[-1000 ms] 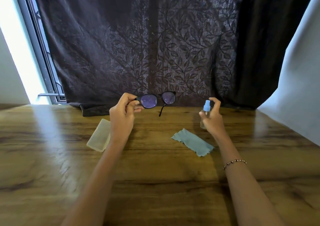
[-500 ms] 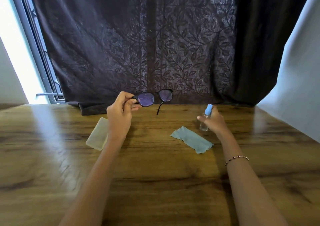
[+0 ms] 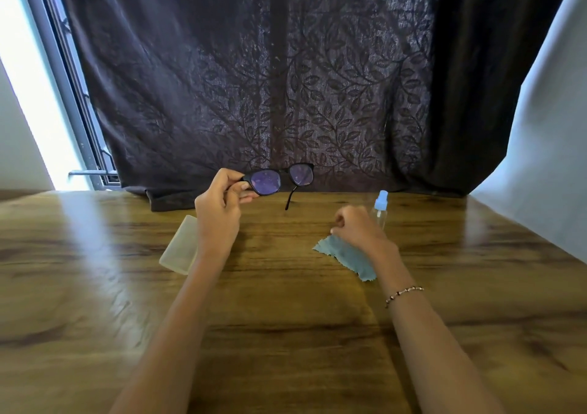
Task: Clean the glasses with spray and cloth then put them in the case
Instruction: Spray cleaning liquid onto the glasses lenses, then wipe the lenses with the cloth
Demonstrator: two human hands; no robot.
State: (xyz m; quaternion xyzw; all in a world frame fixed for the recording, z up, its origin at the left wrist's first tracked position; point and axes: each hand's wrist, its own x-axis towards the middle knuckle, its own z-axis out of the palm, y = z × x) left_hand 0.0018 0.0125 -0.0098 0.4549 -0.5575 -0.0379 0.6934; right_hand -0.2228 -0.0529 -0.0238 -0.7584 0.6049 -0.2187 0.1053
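My left hand (image 3: 219,210) has thumb and fingers curled round the left corner of the glasses (image 3: 279,180). It holds them in the air over the far edge of the table (image 3: 286,334), lenses towards me, with one arm of the frame hanging down.

My right hand (image 3: 359,229) is low over the far end of the cloth (image 3: 346,256), fingers curled. I cannot tell whether they pinch the fabric or only touch it.

The cloth lies flat, right of the table's middle. Its long axis runs from far-left to near-right and passes under my right wrist. I judge the cloth is the right hand's to lift, then carry up and to the left to the lenses.

The spray bottle (image 3: 380,207) stands upright just beyond that hand. The case (image 3: 179,245) lies beside my left forearm.
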